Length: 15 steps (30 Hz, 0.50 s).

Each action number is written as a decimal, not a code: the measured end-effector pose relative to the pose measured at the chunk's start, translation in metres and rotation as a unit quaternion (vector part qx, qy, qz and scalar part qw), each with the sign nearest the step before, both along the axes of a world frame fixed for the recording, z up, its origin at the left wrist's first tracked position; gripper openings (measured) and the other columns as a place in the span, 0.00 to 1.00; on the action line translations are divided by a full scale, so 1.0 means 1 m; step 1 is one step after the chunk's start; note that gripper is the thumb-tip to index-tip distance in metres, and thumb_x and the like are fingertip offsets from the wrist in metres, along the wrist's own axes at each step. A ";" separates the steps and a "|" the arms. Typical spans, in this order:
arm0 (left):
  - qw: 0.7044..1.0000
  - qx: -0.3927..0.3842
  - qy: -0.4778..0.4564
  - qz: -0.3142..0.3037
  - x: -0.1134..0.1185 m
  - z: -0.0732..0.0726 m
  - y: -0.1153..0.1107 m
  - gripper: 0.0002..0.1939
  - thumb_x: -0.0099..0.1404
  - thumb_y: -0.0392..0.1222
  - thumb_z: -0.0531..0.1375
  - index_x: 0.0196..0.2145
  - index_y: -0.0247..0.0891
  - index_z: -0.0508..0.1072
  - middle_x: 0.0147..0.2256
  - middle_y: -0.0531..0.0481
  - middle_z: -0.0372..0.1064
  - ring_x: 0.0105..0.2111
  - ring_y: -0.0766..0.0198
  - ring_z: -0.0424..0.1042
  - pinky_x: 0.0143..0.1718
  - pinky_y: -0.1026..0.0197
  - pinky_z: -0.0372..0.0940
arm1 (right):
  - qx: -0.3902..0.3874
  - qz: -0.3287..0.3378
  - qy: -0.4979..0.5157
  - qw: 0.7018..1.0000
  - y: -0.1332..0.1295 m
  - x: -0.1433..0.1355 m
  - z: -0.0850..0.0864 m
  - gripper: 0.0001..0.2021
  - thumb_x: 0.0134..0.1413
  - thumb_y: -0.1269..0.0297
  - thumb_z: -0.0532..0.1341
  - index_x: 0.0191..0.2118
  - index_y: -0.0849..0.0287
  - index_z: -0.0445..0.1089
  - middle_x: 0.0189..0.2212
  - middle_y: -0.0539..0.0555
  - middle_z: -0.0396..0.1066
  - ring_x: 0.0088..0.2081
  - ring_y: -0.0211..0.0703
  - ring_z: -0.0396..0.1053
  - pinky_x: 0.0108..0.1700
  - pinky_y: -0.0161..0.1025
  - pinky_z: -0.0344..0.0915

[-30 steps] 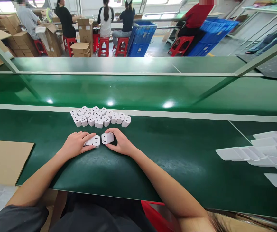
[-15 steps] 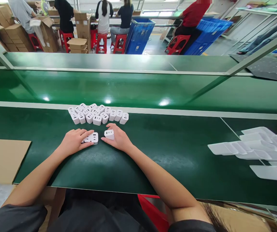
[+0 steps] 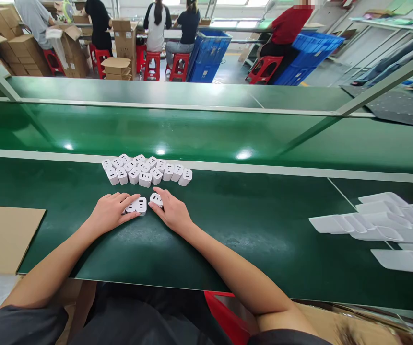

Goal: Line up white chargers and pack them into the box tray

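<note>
White USB charger blocks with dark port slots are on the green table. My left hand (image 3: 114,210) is closed round a short row of chargers (image 3: 141,205), its thumb and fingers on either side; part of the row is hidden under the palm. Just to the right, my right hand (image 3: 172,211) grips a single charger (image 3: 156,199) between thumb and fingers, tilted, with a small gap to the row. Beyond both hands lies a loose cluster of several more chargers (image 3: 145,179), slots facing up.
A cardboard sheet (image 3: 8,235) lies at the left table edge. Several translucent white plastic trays (image 3: 382,220) are spread at the right. Behind the green conveyor (image 3: 199,132), people sit on red stools near blue crates (image 3: 208,55) and cardboard boxes (image 3: 123,43).
My right hand has moved slightly left with its charger, bringing it closer to the row and turning it. My left hand and the cluster stay put.
</note>
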<state>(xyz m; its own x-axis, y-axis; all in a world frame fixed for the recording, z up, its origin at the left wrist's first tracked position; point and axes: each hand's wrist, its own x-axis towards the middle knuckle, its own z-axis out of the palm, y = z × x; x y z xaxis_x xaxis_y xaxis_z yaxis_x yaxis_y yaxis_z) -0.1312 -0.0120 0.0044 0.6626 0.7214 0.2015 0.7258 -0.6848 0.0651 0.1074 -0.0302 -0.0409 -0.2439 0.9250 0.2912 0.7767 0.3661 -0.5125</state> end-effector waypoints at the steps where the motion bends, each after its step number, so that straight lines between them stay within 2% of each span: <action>1: 1.000 -0.001 0.003 0.001 0.000 0.000 -0.001 0.27 0.72 0.60 0.49 0.58 0.42 0.70 0.45 0.44 0.76 0.39 0.57 0.75 0.38 0.56 0.67 | -0.003 0.017 -0.010 1.000 -0.003 -0.002 0.001 0.25 0.68 0.49 0.50 0.63 0.58 0.59 0.48 0.61 0.72 0.43 0.52 0.74 0.40 0.45 0.73; 4: 1.000 -0.007 0.007 0.006 0.000 0.003 -0.001 0.28 0.72 0.60 0.49 0.58 0.41 0.70 0.46 0.44 0.75 0.40 0.56 0.75 0.40 0.55 0.67 | -0.023 0.072 0.011 0.997 -0.011 -0.004 0.005 0.28 0.69 0.50 0.49 0.67 0.58 0.53 0.55 0.63 0.68 0.42 0.50 0.74 0.41 0.45 0.73; 8: 1.000 -0.013 0.012 0.014 -0.004 0.008 -0.001 0.27 0.72 0.60 0.50 0.57 0.42 0.71 0.47 0.44 0.75 0.41 0.55 0.75 0.40 0.55 0.68 | -0.082 0.118 0.129 0.981 -0.011 0.002 0.006 0.30 0.68 0.50 0.51 0.69 0.55 0.48 0.57 0.60 0.68 0.31 0.39 0.71 0.40 0.43 0.74; 12: 1.000 -0.026 -0.001 0.007 -0.010 0.013 0.002 0.30 0.68 0.65 0.52 0.58 0.43 0.70 0.50 0.44 0.74 0.42 0.55 0.75 0.41 0.54 0.69 | -0.052 0.076 0.174 0.980 0.000 0.012 0.004 0.22 0.69 0.54 0.49 0.63 0.54 0.59 0.54 0.58 0.70 0.28 0.36 0.68 0.42 0.43 0.73; 14: 0.999 -0.030 -0.025 0.007 -0.012 0.016 0.004 0.32 0.68 0.65 0.52 0.59 0.42 0.68 0.52 0.44 0.72 0.47 0.53 0.73 0.46 0.52 0.69 | -0.014 0.040 0.160 0.986 0.008 0.016 0.005 0.20 0.69 0.55 0.49 0.60 0.54 0.64 0.54 0.58 0.69 0.32 0.39 0.70 0.44 0.43 0.73; 15: 0.999 -0.029 -0.041 0.010 -0.013 0.017 0.005 0.31 0.69 0.64 0.51 0.60 0.41 0.68 0.53 0.44 0.72 0.50 0.53 0.72 0.48 0.52 0.69 | 0.010 0.026 0.149 0.988 0.011 0.018 0.006 0.19 0.70 0.55 0.49 0.59 0.55 0.65 0.54 0.59 0.68 0.38 0.42 0.71 0.46 0.44 0.72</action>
<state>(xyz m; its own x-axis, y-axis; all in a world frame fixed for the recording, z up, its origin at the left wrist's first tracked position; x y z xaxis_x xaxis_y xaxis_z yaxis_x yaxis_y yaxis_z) -0.1438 -0.0071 0.0217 0.6314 0.7460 0.2115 0.7296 -0.6640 0.1637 0.1254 -0.0191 -0.0349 -0.1916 0.9069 0.3754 0.5723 0.4139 -0.7079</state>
